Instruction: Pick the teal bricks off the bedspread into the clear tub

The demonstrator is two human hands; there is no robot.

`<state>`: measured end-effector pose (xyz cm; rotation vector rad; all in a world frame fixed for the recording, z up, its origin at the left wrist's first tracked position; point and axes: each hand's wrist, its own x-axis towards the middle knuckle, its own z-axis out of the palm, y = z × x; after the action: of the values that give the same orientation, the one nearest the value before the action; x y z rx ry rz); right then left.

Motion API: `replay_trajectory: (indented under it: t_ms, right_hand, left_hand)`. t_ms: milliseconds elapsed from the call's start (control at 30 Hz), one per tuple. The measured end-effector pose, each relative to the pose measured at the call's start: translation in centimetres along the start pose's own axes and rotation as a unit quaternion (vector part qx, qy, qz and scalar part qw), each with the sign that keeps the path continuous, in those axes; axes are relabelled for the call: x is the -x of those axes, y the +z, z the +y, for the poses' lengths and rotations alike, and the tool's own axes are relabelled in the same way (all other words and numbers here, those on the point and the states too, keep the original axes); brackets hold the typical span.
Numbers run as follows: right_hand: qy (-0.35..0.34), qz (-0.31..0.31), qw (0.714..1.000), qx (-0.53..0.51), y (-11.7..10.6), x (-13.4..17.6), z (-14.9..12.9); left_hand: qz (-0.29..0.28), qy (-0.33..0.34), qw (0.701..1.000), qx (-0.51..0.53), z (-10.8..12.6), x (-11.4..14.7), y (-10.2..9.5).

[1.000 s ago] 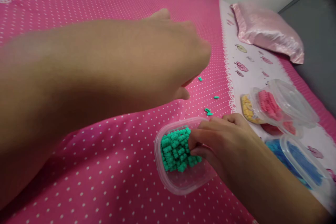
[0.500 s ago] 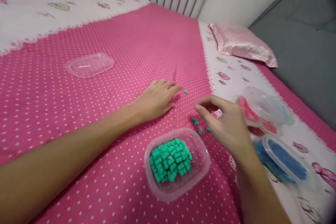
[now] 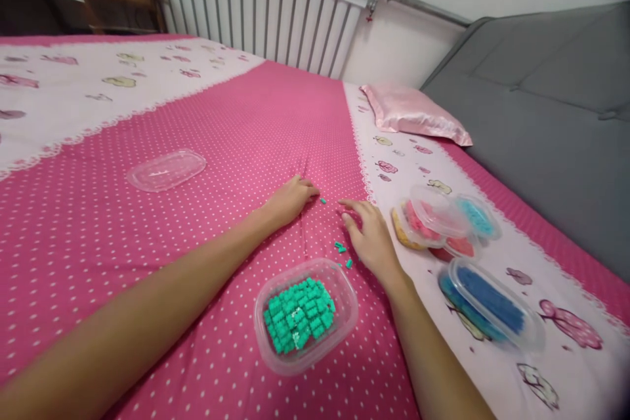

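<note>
My left hand [image 3: 291, 201] rests on the pink dotted sheet, its fingers loosely bent and nothing seen in them. Just off its fingertips lies a single small green brick [image 3: 323, 201]. My right hand [image 3: 370, 236] is open to the right of that brick, thumb and forefinger apart. Several more loose green bricks [image 3: 340, 247] lie between my right hand and a clear plastic box [image 3: 347, 302]. Inside this open box, a mass of green bricks [image 3: 300, 315] is packed in close rows.
A clear lid [image 3: 167, 170] lies on the sheet at left. On the right stand a box of blue pieces [image 3: 487, 298], a box of red pieces [image 3: 423, 220] and a light-blue one [image 3: 475, 215]. Farther back are a pink pillow [image 3: 416, 115], a grey headboard [image 3: 536, 85] and a radiator [image 3: 256, 6].
The view has tilted up, showing more wall and headboard. My right hand has reached forward toward the lone green brick, and its fingers have spread. My left fingers are nearer that brick.
</note>
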<state>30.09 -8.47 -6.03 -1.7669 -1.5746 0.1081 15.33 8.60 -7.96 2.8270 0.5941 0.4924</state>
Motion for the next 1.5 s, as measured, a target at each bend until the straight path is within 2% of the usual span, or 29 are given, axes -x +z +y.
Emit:
replay_trajectory:
  t_ms: [100, 200, 300, 400, 500, 633, 833, 1000, 1100, 1200, 1333, 1500]
  right_hand:
    - [0.004, -0.002, 1.000, -0.029, -0.3, -0.1, 0.0]
    - [0.008, -0.010, 0.997, -0.073, -0.8, -0.3, -0.6]
    - [0.010, -0.032, 0.990, -0.140, -1.4, -0.1, -2.2]
    - [0.018, -0.078, 0.974, -0.210, -1.4, 0.6, -4.5]
    - [0.046, -0.132, 0.950, -0.279, -1.1, 1.4, -6.7]
    - [0.104, -0.121, 0.927, -0.338, -0.7, 2.0, -8.4]
    - [0.055, -0.100, 0.965, -0.235, -1.4, 2.4, -8.6]
    - [0.012, -0.116, 0.983, -0.141, -3.4, 2.5, -8.8]
    - [0.016, -0.153, 0.982, -0.111, -4.6, 2.9, -9.7]
    - [-0.005, -0.221, 0.973, -0.068, -5.1, 3.6, -10.7]
    - [-0.050, -0.272, 0.961, -0.016, -4.8, 4.9, -11.6]
    - [-0.062, -0.314, 0.947, 0.001, -3.9, 5.7, -11.8]
  left_hand:
    - [0.011, -0.015, 1.000, 0.023, -0.5, -0.3, -0.3]
    - [0.031, -0.028, 0.997, 0.063, 0.2, 1.0, -1.9]
    - [0.063, -0.028, 0.991, 0.111, 2.6, 4.2, -4.3]
    - [0.105, -0.032, 0.984, 0.141, 5.5, 8.1, -6.2]
    - [0.172, -0.030, 0.970, 0.170, 7.5, 10.9, -6.8]
    - [0.207, 0.007, 0.955, 0.212, 8.0, 11.8, -6.3]
    - [0.205, -0.003, 0.943, 0.263, 7.8, 11.6, -6.2]
    - [0.197, -0.044, 0.939, 0.278, 7.8, 11.6, -6.0]
    - [0.185, -0.044, 0.942, 0.276, 7.7, 11.5, -5.7]
    - [0.177, -0.039, 0.945, 0.274, 7.6, 11.4, -5.5]
    - [0.183, -0.032, 0.943, 0.275, 7.5, 11.3, -5.4]
    - [0.185, -0.029, 0.943, 0.274, 7.5, 11.3, -5.4]
